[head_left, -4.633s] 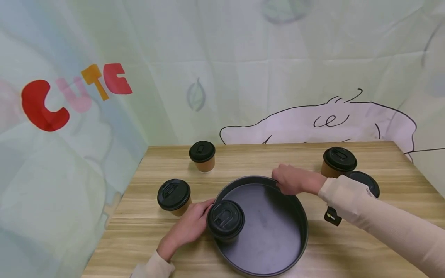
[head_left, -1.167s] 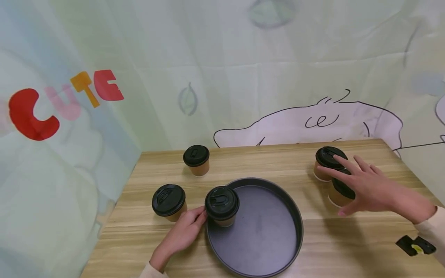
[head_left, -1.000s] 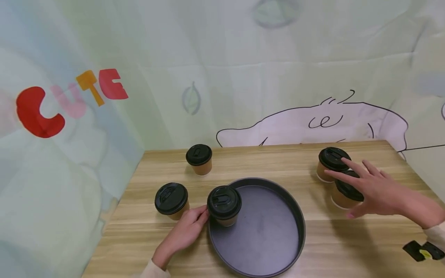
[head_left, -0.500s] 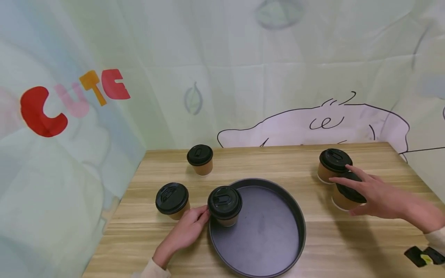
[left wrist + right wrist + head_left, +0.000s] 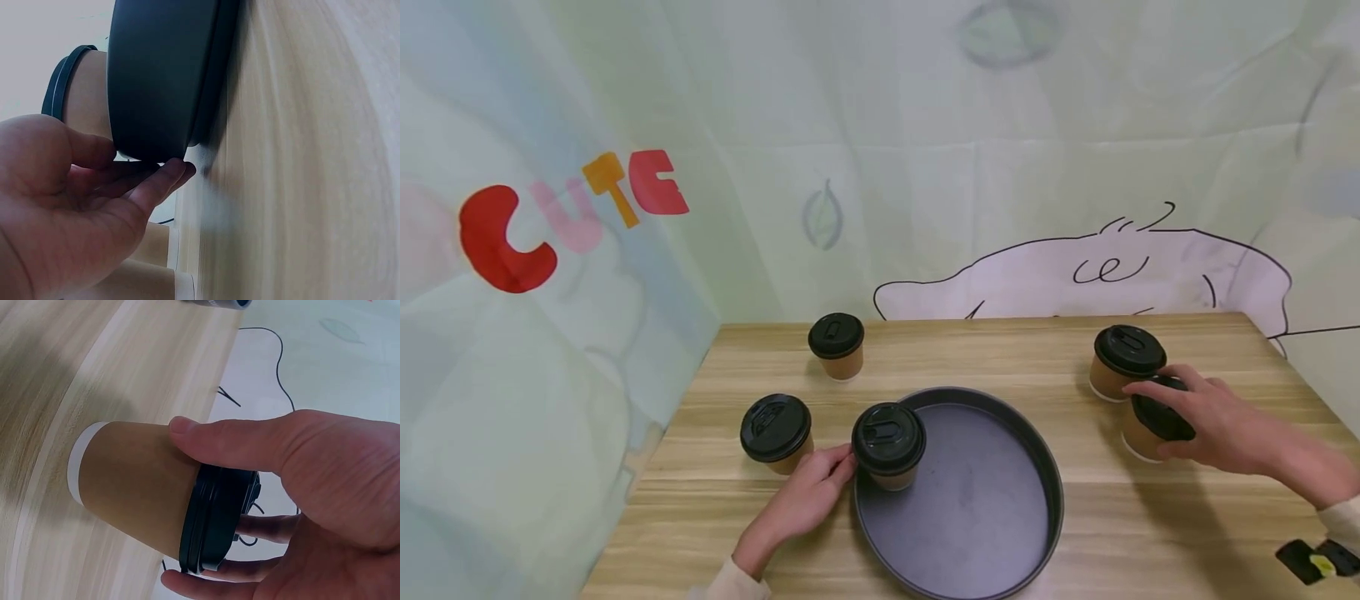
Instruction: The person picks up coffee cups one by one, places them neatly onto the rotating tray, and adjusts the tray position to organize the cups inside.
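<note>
My left hand (image 5: pixel 808 493) holds the left rim of a round dark baking pan (image 5: pixel 1051 508). In the left wrist view its thumb (image 5: pixel 94 150) is at the rim and its fingers lie along the outer wall. Inside the pan, at its left side, stands a lidded paper coffee cup (image 5: pixel 889 442). At the right, my right hand (image 5: pixel 1232 425) grips another lidded coffee cup (image 5: pixel 1142 433), upright on the table. The right wrist view has the thumb on the brown side of this cup (image 5: pixel 137 481), with fingers around the black lid (image 5: pixel 212 519).
Another lidded cup (image 5: pixel 1127 358) stands just behind the one in my right hand. Two more stand left of the pan, one near (image 5: pixel 775 429) and one farther back (image 5: pixel 837 346). The wooden table (image 5: pixel 970 358) ends at a printed curtain (image 5: pixel 775 208).
My right hand has left the pan's far rim, where it was earlier, and gone right to the cup; its spread fingers have closed in around it. The left hand has stayed at the pan.
</note>
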The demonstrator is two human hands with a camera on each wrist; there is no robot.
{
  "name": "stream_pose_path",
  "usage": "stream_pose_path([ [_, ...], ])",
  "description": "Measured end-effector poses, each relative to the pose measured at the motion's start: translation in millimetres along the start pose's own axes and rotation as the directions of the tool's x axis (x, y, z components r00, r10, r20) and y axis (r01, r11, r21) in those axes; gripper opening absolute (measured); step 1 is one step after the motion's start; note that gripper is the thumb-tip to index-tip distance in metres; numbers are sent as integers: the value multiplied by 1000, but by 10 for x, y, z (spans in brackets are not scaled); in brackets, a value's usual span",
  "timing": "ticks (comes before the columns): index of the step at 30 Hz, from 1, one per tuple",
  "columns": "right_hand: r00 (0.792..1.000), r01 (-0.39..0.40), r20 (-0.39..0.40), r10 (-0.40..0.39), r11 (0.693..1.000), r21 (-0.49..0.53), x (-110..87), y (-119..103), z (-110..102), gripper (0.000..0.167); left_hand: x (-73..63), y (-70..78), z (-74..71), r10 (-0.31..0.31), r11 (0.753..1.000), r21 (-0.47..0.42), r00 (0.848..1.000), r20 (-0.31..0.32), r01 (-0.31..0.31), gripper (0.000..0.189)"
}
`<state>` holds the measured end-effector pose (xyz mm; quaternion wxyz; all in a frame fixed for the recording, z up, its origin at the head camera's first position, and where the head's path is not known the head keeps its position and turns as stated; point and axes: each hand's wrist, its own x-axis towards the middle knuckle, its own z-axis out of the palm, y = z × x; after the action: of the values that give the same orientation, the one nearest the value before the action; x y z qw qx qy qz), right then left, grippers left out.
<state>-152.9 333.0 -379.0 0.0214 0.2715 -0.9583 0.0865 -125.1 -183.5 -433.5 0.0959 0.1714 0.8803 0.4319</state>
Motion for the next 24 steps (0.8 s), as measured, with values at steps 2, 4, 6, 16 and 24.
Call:
stream_pose_path([
  [2, 1000, -16, 6, 16, 1000, 1, 5, 7, 3, 77, -2, 6, 2, -1, 1000, 4, 1000, 0, 1, 37],
  [4, 999, -38, 22, 38, 999, 7, 8, 9, 3, 77, -1, 5, 5, -2, 1000, 9, 1000, -2, 2, 37],
  [6, 998, -50, 28, 50, 999, 12, 5, 9, 2, 77, -2, 7, 3, 4, 1000, 9, 1000, -4, -4, 37],
  [16, 999, -32, 11, 32, 999, -13, -12, -13, 4, 74, 70, -334, 51, 112, 993, 40, 994, -10, -112, 42],
  [24, 1000, 2, -4, -2, 1000, -22, 31, -47, 16, 70, 59, -387, 64, 146, 989, 27, 989, -16, -145, 44],
])
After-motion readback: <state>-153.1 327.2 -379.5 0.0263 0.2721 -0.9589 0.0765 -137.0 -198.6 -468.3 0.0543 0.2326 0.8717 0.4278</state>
